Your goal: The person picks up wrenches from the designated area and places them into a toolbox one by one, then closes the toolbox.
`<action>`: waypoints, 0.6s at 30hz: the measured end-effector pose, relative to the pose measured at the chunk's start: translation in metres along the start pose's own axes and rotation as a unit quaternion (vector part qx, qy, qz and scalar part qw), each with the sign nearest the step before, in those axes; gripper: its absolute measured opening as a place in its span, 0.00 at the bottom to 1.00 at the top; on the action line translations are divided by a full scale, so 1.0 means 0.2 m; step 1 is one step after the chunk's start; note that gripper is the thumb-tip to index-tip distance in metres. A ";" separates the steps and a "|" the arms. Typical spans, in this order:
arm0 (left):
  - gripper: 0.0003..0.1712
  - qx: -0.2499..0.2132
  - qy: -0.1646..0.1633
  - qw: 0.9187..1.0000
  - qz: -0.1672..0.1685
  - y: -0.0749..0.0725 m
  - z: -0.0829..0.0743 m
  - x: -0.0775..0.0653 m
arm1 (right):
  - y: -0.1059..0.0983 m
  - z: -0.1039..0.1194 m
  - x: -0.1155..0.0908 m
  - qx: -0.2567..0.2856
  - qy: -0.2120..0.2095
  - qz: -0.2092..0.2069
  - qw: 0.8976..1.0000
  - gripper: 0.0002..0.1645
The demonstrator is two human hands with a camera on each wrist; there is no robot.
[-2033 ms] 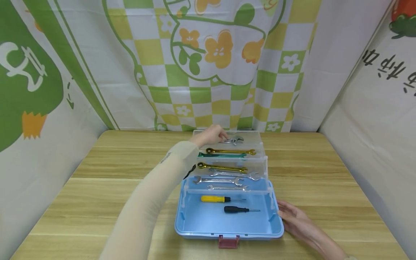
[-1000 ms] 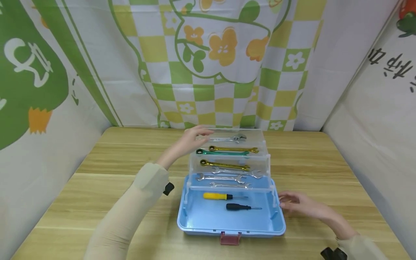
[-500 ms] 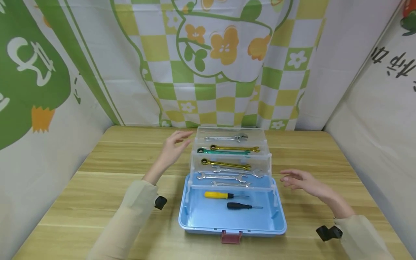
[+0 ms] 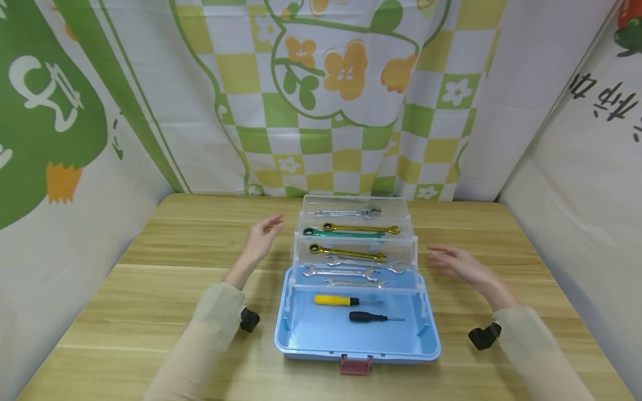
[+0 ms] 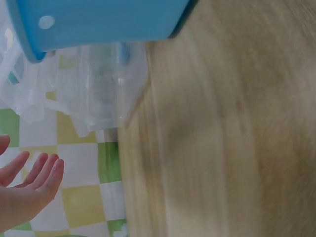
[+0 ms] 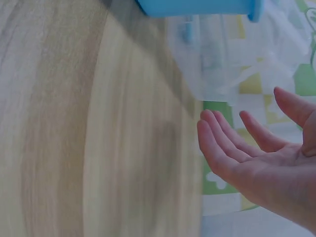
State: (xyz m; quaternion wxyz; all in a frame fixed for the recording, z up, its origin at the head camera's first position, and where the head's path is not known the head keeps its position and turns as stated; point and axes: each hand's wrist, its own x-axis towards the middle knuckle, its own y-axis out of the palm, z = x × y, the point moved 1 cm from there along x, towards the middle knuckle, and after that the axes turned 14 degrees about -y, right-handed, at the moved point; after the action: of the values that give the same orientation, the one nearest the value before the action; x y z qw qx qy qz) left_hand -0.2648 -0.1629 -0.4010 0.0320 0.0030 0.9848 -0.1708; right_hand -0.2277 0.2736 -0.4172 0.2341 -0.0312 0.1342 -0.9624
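A blue toolbox stands unfolded on the table, its clear trays stepped up behind it. My left hand hovers left of the trays, holding nothing, fingers loosely bent. To their right is my right hand, also holding nothing, with relaxed fingers. In the rearmost tray lies an adjustable wrench. Below it are a gold ratchet wrench and a green one. Another gold wrench and several silver open-end wrenches fill the front tray. A yellow screwdriver and black screwdriver lie on the box floor.
A dark red latch hangs at the box's front edge. Wooden tabletop extends on both sides of the box. A checkered curtain hangs close behind the trays.
My left hand has let go of the adjustable wrench in the rear tray and drawn back to the left. My right hand has left the toolbox's right side and moved farther back.
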 end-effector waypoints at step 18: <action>0.28 -0.100 -0.160 0.969 0.160 0.08 0.19 0.08 | 0.07 -0.09 0.18 0.208 0.023 -0.017 0.978 0.36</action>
State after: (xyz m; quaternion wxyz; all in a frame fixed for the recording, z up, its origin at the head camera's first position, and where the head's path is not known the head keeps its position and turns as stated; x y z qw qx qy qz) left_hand -0.2790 -0.1614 -0.4423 0.2163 0.1299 0.9657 -0.0621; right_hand -0.2545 0.2491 -0.4380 0.2160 0.0377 -0.0639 -0.9736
